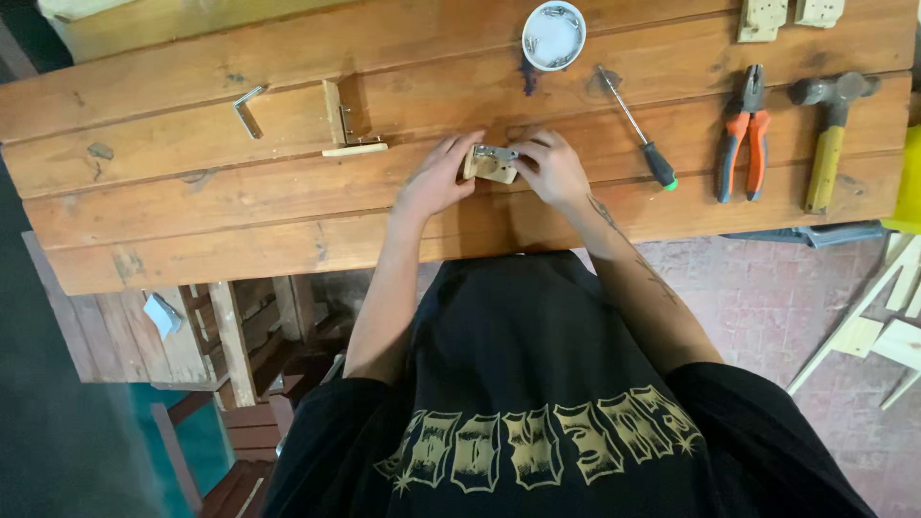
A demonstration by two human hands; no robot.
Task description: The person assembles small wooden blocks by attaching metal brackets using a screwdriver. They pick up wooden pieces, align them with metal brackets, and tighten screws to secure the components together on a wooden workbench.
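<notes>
Together we pinch the block (489, 165) on the bench (192, 211): left hand (436, 177) steadies its end, right hand (552, 168) presses the hinge (496, 152) flat; screwdriver (638, 129) lies within reach.

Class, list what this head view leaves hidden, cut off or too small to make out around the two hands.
- Small wooden block: its ends are covered by left hand and right hand.
- White bowl: metal contents too small to identify.
- Wooden pieces: cut off by top edge.
</notes>
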